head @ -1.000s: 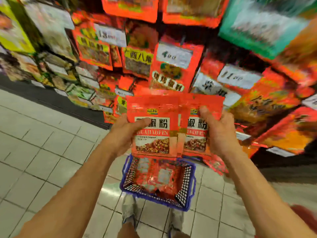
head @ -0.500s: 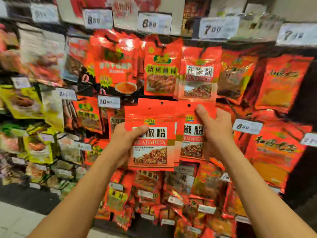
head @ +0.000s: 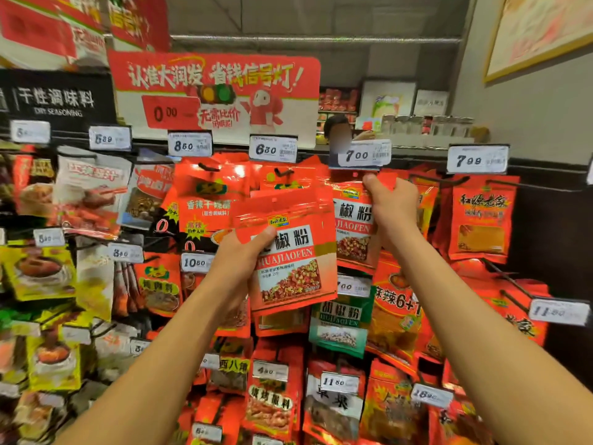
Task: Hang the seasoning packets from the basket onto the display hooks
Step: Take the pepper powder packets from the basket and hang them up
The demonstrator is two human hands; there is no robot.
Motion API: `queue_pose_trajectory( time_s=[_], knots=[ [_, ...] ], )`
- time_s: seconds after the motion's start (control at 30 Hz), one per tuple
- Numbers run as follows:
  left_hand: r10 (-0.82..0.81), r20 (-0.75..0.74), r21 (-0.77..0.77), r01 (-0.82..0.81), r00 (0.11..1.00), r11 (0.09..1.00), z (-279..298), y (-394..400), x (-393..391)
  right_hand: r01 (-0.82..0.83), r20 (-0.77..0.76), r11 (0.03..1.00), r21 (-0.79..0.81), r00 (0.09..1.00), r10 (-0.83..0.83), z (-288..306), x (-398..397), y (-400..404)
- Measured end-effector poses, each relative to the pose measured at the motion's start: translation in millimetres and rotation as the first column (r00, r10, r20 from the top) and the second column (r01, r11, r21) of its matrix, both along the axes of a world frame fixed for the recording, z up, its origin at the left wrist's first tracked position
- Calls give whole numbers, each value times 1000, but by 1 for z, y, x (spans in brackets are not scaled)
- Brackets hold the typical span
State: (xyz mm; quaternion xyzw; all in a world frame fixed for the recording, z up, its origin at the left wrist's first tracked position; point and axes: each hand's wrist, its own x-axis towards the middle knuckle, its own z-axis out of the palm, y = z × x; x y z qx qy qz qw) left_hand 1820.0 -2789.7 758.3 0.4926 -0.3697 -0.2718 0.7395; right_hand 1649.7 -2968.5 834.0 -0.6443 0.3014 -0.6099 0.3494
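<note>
My left hand [head: 239,261] grips a stack of red seasoning packets [head: 290,255] by their left edge, thumb on the front, in the middle of the view. My right hand [head: 390,203] pinches the top of another red packet [head: 351,229] of the same kind, held up just under the price tag marked 7.00 [head: 364,154]. That packet's top edge is at the height of the top row of hooks; whether it is on a hook is hidden by my fingers. The basket is out of view.
The display wall is packed with hanging seasoning packets in rows, each hook ending in a white price tag [head: 272,149]. A red promotional sign [head: 218,91] stands above the top row. A person [head: 338,131] stands behind the shelf. A dark panel [head: 558,239] borders the right.
My view has swung up from the basket on the floor to the top rows. Both hands rose, and my right hand drew one packet away from the stack, up and to the right.
</note>
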Motion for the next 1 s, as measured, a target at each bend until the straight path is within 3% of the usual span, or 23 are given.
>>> queue_pose_trajectory(
  time_s=[0.5,0.77,0.87,0.93,1.0],
  knots=[
    [-6,29,7,6,1000,1000,15,-16,-4,222,-267,975,-16,939,-218,9,20,-31],
    [-29,101,59,23,994,998,13,-29,-6,274,-417,953,126,887,-200,21,40,-56],
    [-40,71,44,37,997,998,14,-32,-10,277,-488,958,72,848,-208,19,26,-57],
    [-56,30,34,55,998,998,14,-35,-11,284,-439,957,-65,853,-283,7,10,-50],
    [-84,-13,27,84,996,996,14,-38,-13,237,-281,959,-158,920,-274,-7,-1,-36]
  ],
)
